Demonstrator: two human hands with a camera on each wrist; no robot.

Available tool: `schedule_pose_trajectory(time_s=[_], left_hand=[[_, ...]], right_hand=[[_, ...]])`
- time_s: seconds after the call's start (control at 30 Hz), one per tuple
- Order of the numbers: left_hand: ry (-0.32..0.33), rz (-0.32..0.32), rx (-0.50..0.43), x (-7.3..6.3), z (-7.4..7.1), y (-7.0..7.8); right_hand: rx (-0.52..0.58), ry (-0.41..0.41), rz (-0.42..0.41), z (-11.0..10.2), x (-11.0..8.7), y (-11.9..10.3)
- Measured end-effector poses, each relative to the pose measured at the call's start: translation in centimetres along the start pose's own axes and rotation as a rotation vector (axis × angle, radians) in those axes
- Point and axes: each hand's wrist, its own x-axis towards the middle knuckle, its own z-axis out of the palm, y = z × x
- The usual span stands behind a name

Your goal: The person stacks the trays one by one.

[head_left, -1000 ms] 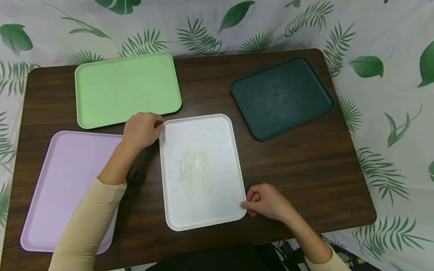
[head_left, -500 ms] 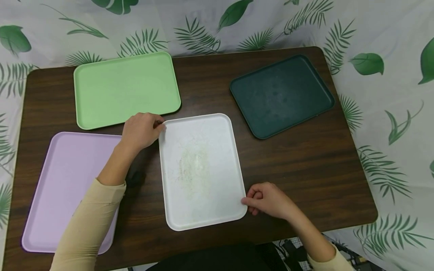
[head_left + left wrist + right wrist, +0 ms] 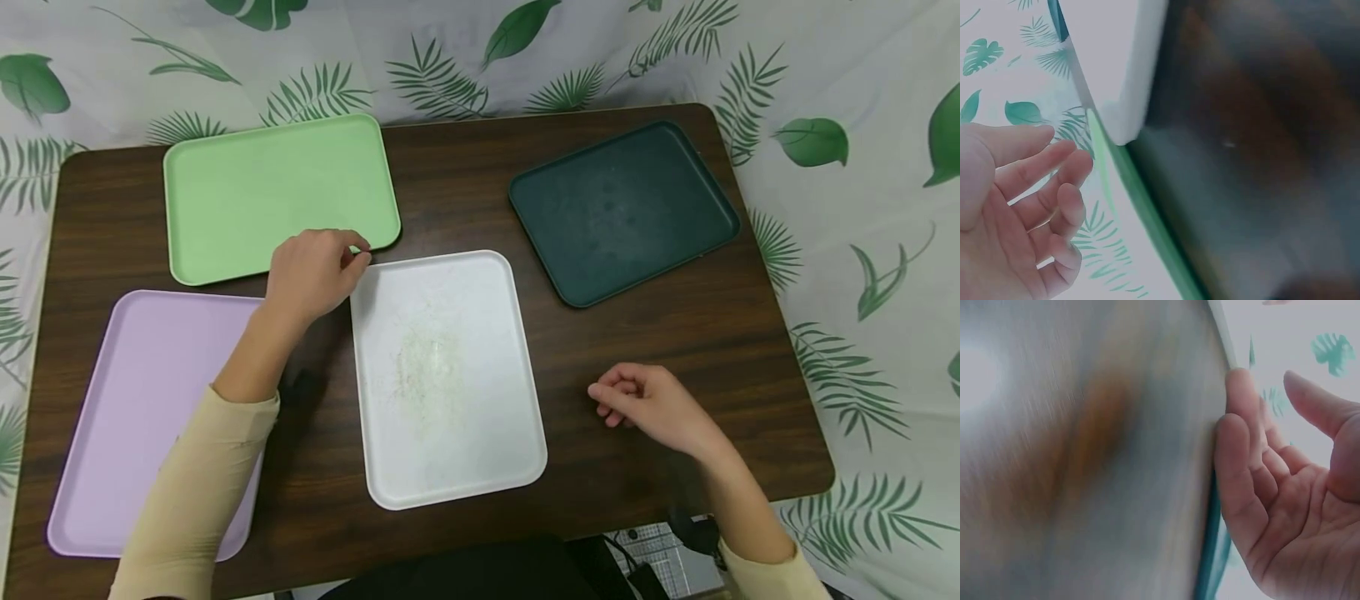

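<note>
A white tray (image 3: 450, 375) lies upright on the brown table, with faint yellowish marks in its middle. Just off its far left corner hovers my left hand (image 3: 311, 271), nearest to that corner and the light green tray's near edge. In the left wrist view, that hand's fingers (image 3: 1041, 200) are loosely bent and hold nothing. To the right of the white tray, apart from it, my right hand (image 3: 660, 404) is over bare wood. The right wrist view shows its thumb apart from its relaxed fingers (image 3: 1235, 450), with nothing between them.
A light green tray (image 3: 277, 192) lies at the back left, a purple tray (image 3: 165, 400) at the front left, partly under my left arm. A dark green tray (image 3: 622, 212) lies at the back right. Leaf-patterned cloth (image 3: 862, 250) surrounds the table (image 3: 600, 342).
Both hands have let go of the white tray. The right hand has moved right and away from its corner; the left has risen slightly off the far corner. The trays stay put.
</note>
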Motion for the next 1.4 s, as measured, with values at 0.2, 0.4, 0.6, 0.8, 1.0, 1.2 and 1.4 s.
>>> schedule_pose_trajectory(time_s=[0.2, 0.4, 0.6, 0.8, 1.0, 1.2, 1.4], left_hand=[[-0.023, 0.009, -0.007, 1.6, -0.7, 1.2], [-0.061, 0.033, -0.008, 3.6, -1.1, 3.0], [-0.090, 0.092, -0.024, 6.3, -0.8, 4.8], [-0.158, 0.100, -0.018, 8.8, 0.4, 6.5], [-0.219, 0.066, -0.006, 10.8, 2.2, 8.1], [-0.250, 0.018, -0.029, 12.7, 3.8, 9.0], [-0.252, -0.008, -0.053, 14.1, 4.7, 10.0]], right_hand=[[0.031, 0.138, 0.002, -4.1, 0.6, 0.4], [0.087, 0.285, 0.045, -8.4, 2.2, 1.9], [0.225, 0.449, 0.106, -12.3, 4.0, 3.1], [0.404, 0.549, 0.145, -15.5, 5.7, 4.0], [0.475, 0.589, 0.202, -17.5, 7.0, 4.1], [0.444, 0.583, 0.242, -18.7, 8.2, 4.0], [0.342, 0.604, 0.278, -19.0, 9.2, 4.0]])
